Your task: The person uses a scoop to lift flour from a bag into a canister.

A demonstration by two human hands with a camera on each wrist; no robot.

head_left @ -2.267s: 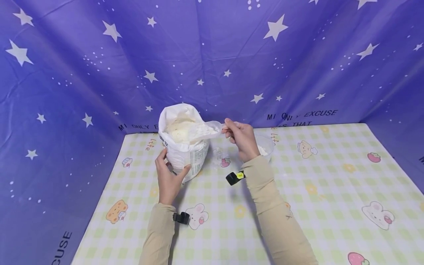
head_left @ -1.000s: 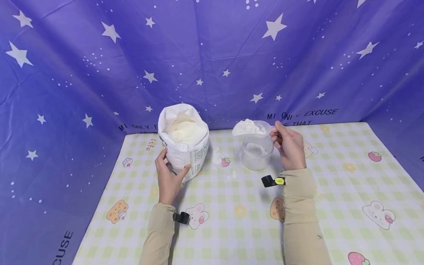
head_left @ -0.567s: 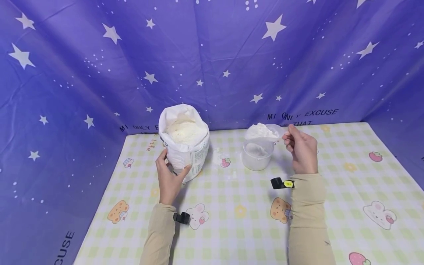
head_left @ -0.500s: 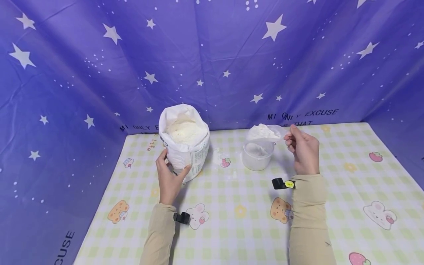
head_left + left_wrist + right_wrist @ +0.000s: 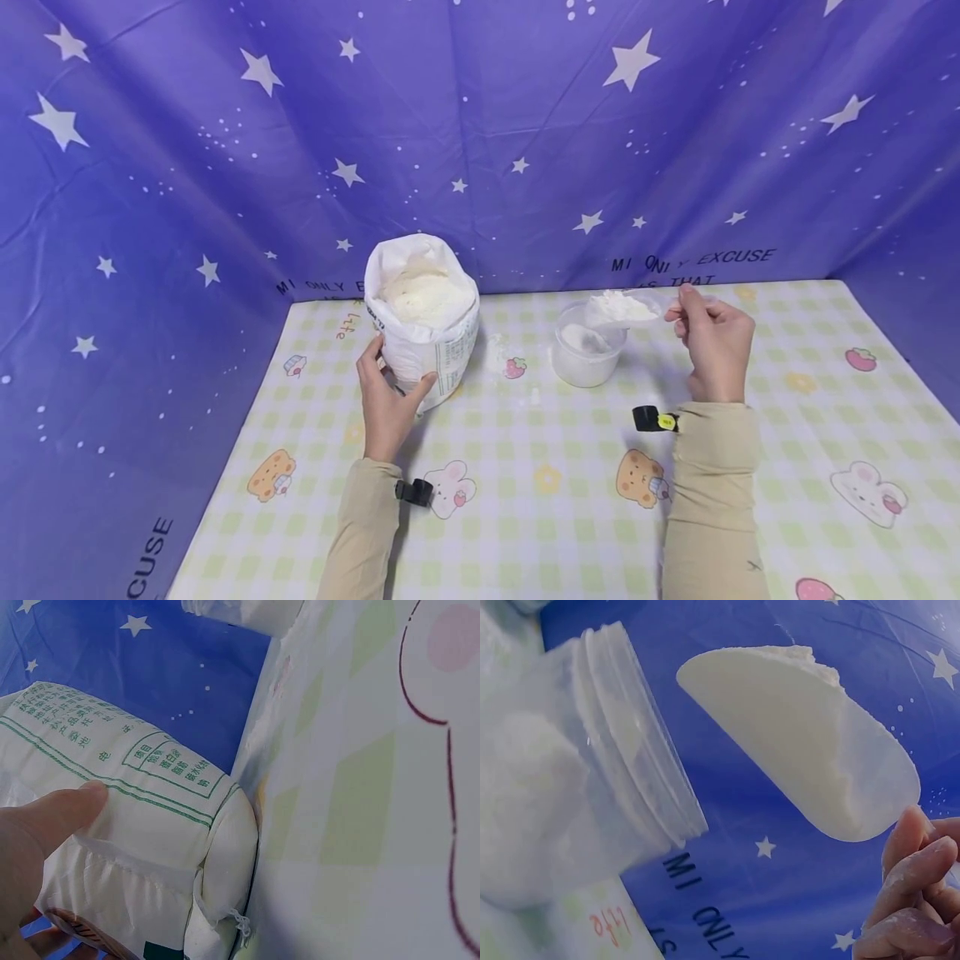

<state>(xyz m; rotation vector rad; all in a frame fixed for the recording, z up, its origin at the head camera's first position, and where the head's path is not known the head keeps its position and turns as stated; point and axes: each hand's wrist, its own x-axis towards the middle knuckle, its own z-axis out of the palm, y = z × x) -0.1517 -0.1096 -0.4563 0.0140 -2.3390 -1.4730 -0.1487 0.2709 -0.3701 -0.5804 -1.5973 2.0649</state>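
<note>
An opened white bag of flour [image 5: 442,354] stands on the table, its mouth facing up and flour showing inside. My left hand [image 5: 390,410] holds its lower side, the thumb pressing the printed front in the left wrist view and the fingers round the far side. With thumb and fingertips, my right hand [image 5: 716,346] pinches the handle end of a translucent scoop [image 5: 780,742]. Heaped with flour, the scoop hangs over the rim of a clear round plastic tub [image 5: 585,368]. Some flour lies in the tub. The fingers of the right hand have white powder on them.
A checked cloth with cartoon prints covers the table [image 5: 540,542]. Spilled white powder [image 5: 495,352] lies between bag and tub. A blue star-patterned curtain [image 5: 480,142] hangs just behind the table and along both sides.
My right hand has lifted the loaded scoop out of the bag and carried it right to above the tub, drifting further right and slightly lower lately. The left hand stays on the bag.
</note>
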